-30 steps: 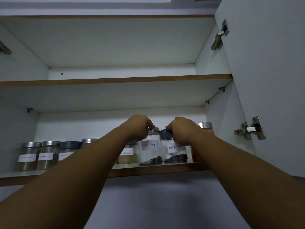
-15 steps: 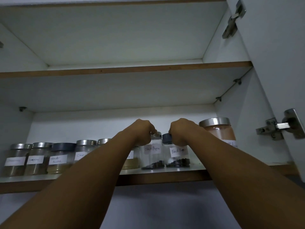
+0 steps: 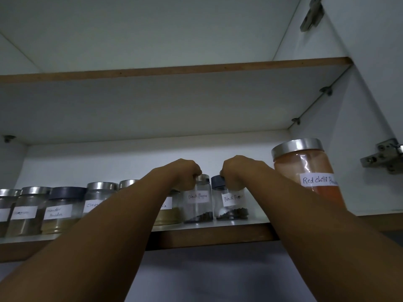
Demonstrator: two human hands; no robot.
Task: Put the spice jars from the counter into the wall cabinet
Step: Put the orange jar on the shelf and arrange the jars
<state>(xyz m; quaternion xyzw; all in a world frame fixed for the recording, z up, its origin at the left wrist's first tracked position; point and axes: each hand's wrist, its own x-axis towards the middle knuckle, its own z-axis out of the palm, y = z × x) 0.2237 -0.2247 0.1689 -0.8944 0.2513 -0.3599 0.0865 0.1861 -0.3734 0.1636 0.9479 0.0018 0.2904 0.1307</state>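
Note:
Two small glass jars labelled Black Pepper stand side by side on the lowest shelf [image 3: 213,234] of the open wall cabinet. My left hand [image 3: 185,174] grips the silver-lidded black pepper jar [image 3: 198,205] at its lid. My right hand [image 3: 236,173] holds the dark-lidded black pepper jar [image 3: 231,209] at its lid. Both jars rest on the shelf, with dark peppercorns at the bottom. My forearms hide parts of the jars behind them.
A row of labelled spice jars [image 3: 58,211] fills the shelf to the left. A tall red chilli powder jar [image 3: 305,171] stands to the right, near the cabinet side wall. The middle shelf [image 3: 174,70] runs above. A door hinge [image 3: 386,156] sits at the far right.
The view has moved closer and tilted upward, so the shelf and jars look larger. Both hands stay on the two black pepper jars' lids, which have shifted slightly deeper onto the shelf.

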